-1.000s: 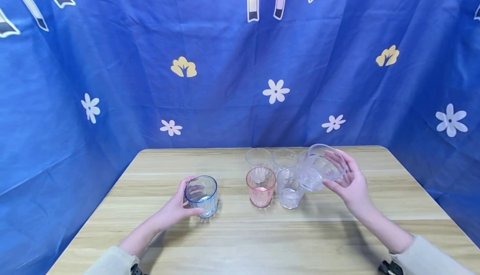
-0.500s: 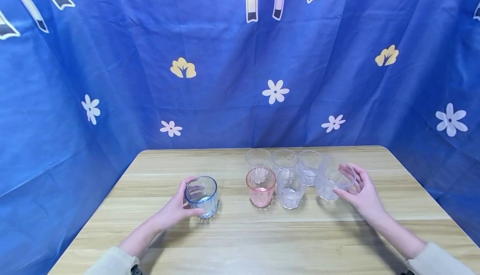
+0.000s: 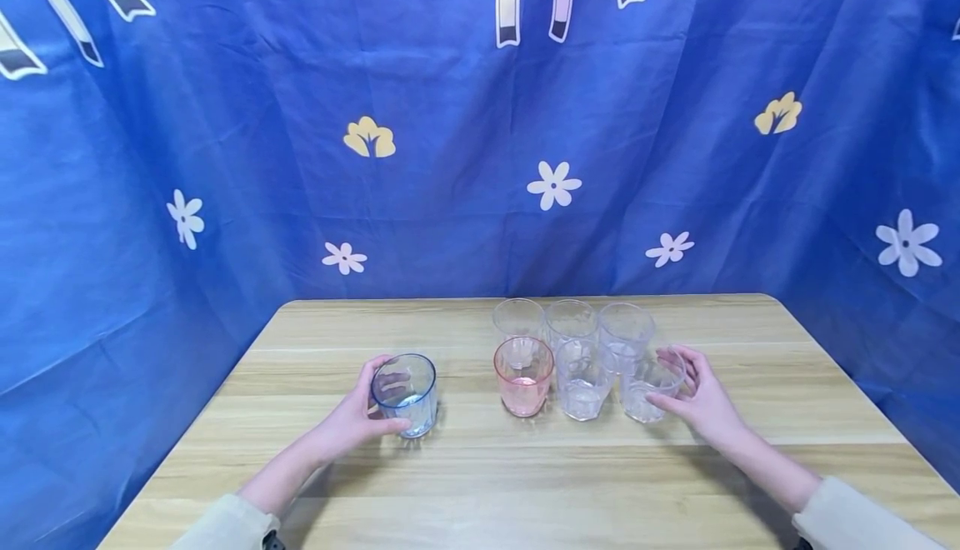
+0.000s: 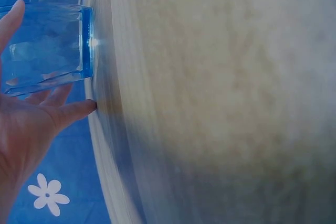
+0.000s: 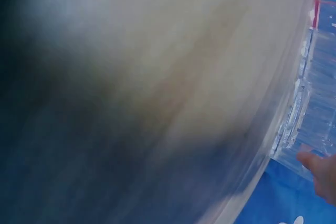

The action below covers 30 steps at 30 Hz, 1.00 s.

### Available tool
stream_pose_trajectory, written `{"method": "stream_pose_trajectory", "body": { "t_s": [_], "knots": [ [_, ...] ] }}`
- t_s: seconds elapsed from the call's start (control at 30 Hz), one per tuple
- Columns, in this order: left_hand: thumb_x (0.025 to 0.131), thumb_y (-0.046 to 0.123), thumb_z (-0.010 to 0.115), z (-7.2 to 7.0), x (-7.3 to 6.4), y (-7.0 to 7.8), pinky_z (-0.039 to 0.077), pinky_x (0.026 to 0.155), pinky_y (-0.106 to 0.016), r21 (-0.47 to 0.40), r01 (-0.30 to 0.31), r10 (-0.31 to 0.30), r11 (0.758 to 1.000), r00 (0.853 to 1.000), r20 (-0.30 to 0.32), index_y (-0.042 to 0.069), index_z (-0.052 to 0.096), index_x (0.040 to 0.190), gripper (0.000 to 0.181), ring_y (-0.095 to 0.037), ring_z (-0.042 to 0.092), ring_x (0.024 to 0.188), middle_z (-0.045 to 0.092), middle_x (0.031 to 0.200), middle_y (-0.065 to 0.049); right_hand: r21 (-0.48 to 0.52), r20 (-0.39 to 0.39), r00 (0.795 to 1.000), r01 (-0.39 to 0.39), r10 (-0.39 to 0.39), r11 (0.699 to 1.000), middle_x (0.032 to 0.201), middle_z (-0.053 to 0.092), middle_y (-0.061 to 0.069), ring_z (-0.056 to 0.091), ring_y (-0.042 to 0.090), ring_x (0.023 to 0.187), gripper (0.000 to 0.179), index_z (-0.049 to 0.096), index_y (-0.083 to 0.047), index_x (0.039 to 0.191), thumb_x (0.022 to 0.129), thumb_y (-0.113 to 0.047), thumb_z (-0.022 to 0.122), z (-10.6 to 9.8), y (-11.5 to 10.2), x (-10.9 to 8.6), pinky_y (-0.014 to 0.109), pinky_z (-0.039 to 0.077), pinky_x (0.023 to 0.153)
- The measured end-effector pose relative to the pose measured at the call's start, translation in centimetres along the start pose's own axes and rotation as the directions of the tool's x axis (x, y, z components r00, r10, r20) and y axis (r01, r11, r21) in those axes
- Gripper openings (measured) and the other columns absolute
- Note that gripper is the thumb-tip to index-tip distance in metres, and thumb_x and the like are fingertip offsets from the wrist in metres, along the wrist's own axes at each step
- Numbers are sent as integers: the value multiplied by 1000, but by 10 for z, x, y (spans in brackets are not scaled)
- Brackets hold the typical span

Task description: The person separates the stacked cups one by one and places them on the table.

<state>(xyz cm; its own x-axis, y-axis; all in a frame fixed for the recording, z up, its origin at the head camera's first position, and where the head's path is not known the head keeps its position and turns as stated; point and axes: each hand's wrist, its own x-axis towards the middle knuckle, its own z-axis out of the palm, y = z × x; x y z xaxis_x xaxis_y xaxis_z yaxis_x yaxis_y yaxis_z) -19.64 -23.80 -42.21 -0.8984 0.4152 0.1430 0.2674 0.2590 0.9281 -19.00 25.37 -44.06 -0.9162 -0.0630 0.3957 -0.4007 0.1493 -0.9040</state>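
Note:
My left hand [image 3: 351, 418] holds a blue-tinted glass [image 3: 417, 407] from its left side, thumb in front and fingers behind; the glass stands upright on the table. In the left wrist view the thumb lies along that blue glass [image 4: 50, 40]. On the right, my right hand [image 3: 703, 407] grips a clear glass [image 3: 643, 396] by its right side. That glass is upright, at the right end of the front row, and looks to be on the table. The right wrist view catches only a fingertip and part of the hand [image 5: 321, 174] by clear glasses at its edge.
Left of the held clear glass stand another clear glass [image 3: 581, 392] and a pink glass [image 3: 522, 383]. Behind them is a row of clear glasses [image 3: 572, 317]. The wooden table [image 3: 480, 483] ends at a blue patterned curtain [image 3: 450, 217].
The clear glass in my right hand, tilted in the air a second ago, has come right and down, then slightly left, and is now upright beside the front row. My left hand stays put.

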Motion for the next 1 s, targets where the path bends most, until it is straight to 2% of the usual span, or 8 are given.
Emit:
{"method": "stream_pose_trajectory", "body": {
  "t_s": [0.27,0.33,0.4,0.47,0.53,0.6,0.83,1.0],
  "knots": [
    [83,3,75,0,-2,2,33,104,-63,-5,7,-7,1000,1000,-3,3,14,144,87,-48,38,130,36,143,-32,2,27,999,-46,46,999,120,53,-20,49,-9,113,73,25,17,132,75,15,71,4,1,0,12,45,90],
    [83,3,75,0,-3,2,33,104,-63,-4,1,-1,1000,1000,-4,2,14,144,87,-48,38,130,36,142,-32,-5,34,998,-57,57,998,122,53,-15,49,-9,113,73,24,16,132,76,14,71,4,1,0,12,45,90],
    [83,3,75,-1,-3,2,33,105,-63,-2,-5,5,1000,1000,-3,2,14,144,87,-48,38,129,36,142,-33,-25,36,997,-65,66,998,126,54,-4,48,-10,113,73,24,15,132,77,13,71,4,0,1,12,45,90],
    [83,4,75,-1,-3,2,33,105,-63,0,-6,6,1000,1000,-5,3,14,144,87,-48,39,129,36,142,-32,-41,38,997,-72,73,997,131,52,13,48,-10,112,73,24,15,132,77,12,71,5,0,2,12,45,89],
    [83,4,76,-2,-4,2,34,105,-62,0,-4,4,1000,1000,-8,3,14,145,87,-48,39,129,36,142,-33,-50,39,996,-79,81,996,133,46,29,47,-11,111,73,24,14,133,78,12,71,5,-1,3,11,44,89],
    [82,4,76,-2,-4,2,36,104,-60,4,7,-7,1000,1000,-16,3,15,145,88,-48,39,129,37,142,-32,-49,45,995,-83,85,995,134,40,38,47,-12,111,73,23,15,133,78,12,71,5,0,3,11,44,90],
    [79,4,79,3,-6,6,43,101,-54,2,19,-19,1000,998,-57,4,19,145,89,-46,40,129,40,142,-30,-65,38,996,-84,86,994,135,39,40,47,-12,110,74,23,15,134,79,12,71,4,-1,-1,11,44,90],
    [77,4,80,16,-4,18,42,100,-58,-32,-22,19,999,996,-84,8,23,145,89,-43,43,129,43,142,-24,-85,33,995,-88,91,993,135,40,40,47,-13,109,73,24,14,134,79,11,72,3,-1,-2,12,46,88]
  ]
}}
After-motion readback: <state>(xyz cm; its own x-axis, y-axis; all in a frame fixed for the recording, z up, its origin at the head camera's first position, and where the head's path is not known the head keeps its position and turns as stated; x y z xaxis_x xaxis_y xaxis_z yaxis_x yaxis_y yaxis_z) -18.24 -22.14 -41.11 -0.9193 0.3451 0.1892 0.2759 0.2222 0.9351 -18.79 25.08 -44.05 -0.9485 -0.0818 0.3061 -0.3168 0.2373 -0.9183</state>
